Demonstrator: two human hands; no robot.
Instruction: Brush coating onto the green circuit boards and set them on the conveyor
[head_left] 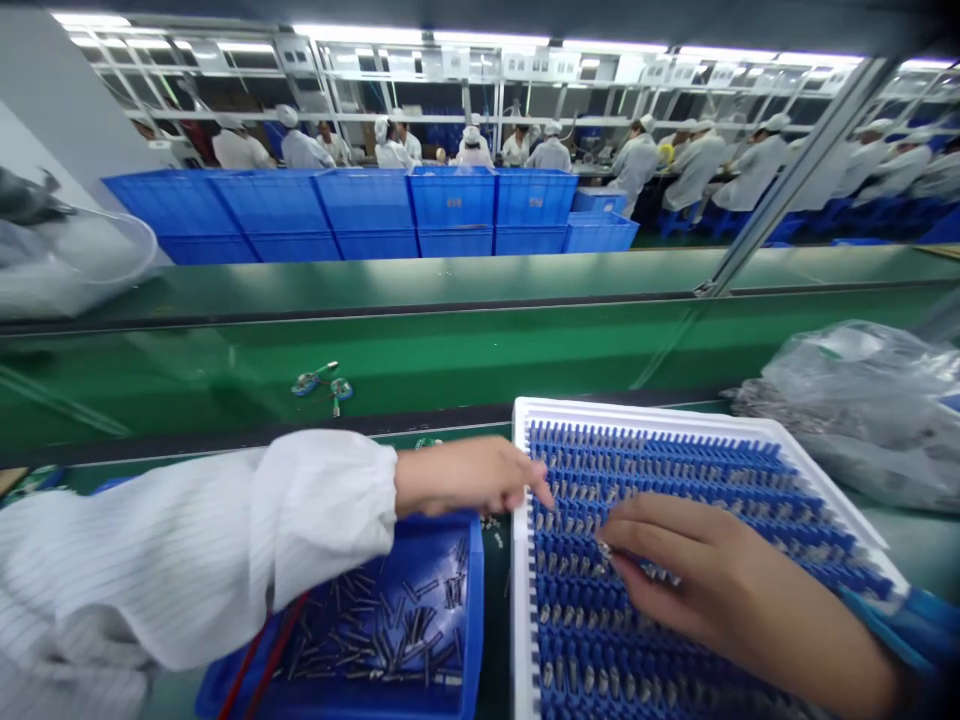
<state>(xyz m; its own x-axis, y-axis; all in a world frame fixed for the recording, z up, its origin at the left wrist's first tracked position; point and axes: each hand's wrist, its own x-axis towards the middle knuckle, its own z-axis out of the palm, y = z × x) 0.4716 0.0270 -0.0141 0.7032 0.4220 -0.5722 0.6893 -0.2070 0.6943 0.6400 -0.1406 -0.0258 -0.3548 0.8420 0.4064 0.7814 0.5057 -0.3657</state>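
Note:
My left hand (476,474), slightly blurred, reaches over the left edge of a white foam tray (523,560). Its index finger stretches toward the rows in the tray, and I see nothing held in it. Long blue toothed strips (645,455) fill the tray, with small silver metal parts (596,683) standing upright between the teeth. Over the middle rows, my right hand (694,575) is closed in a pinch, a small shiny metal part (603,548) at its fingertips. Left of the tray, under my left forearm, a blue bin (474,610) holds many loose dark metal pins (390,635).
Clear plastic bags (870,420) lie right of the tray. Small wired circuit boards (322,383) rest by the green conveyor ledge (420,350). Red-handled tool grips (262,660) cross the bin's left side. Beyond stand stacked blue crates (367,210) and several workers in white.

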